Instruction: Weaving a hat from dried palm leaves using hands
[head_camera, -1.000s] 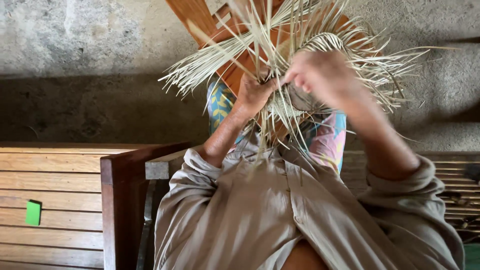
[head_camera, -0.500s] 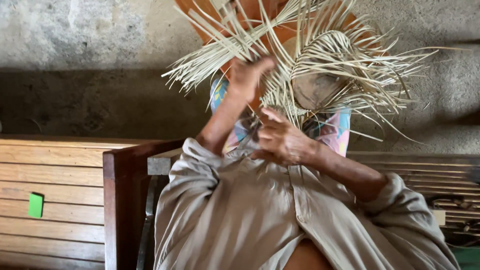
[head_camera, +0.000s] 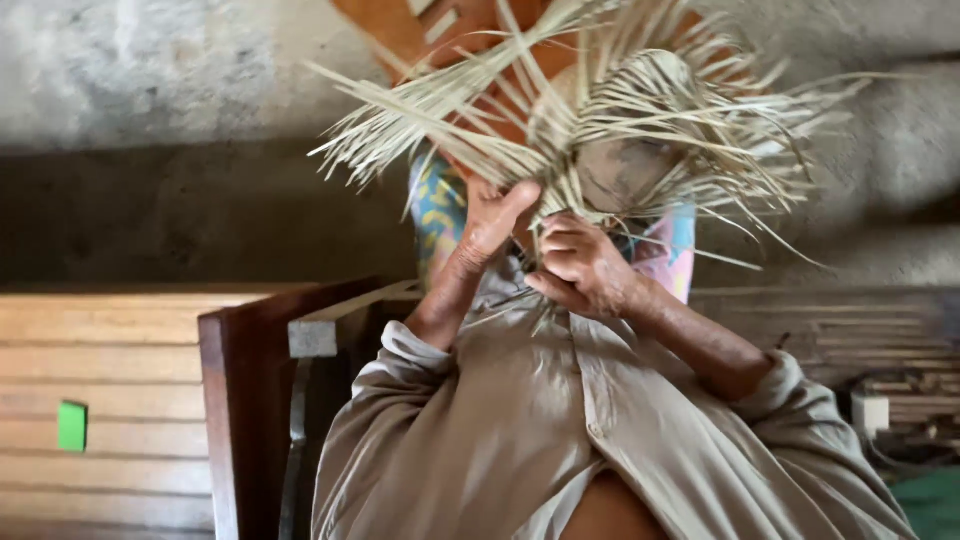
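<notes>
At the far left, a small green rectangular block (head_camera: 72, 426) lay on the pale slatted wooden bench (head_camera: 110, 400), and just beside the bench rose the dark brown wooden chair arm (head_camera: 225, 400).

Further right, the left hand (head_camera: 492, 222) reached up out of a beige long-sleeved shirt (head_camera: 480, 430), its thumb spread away from the fingers and pressed against the lower edge of the half-woven piece of pale dried palm-leaf strips (head_camera: 590, 120). Whether its fingers closed on a strip could not be told, since the weave hid them. The woven piece sat over the person's knees, in front of an orange-brown wooden frame (head_camera: 385, 25), with loose strips fanning out to both sides. Beneath it showed a colourful patterned cloth (head_camera: 440, 205).

Just right of the left hand, the right hand (head_camera: 585, 265) was curled, fingers pressed together and pinching thin strips at the bottom of the weave.

At the far right, a small white box (head_camera: 870, 412) sat on dark slats.
</notes>
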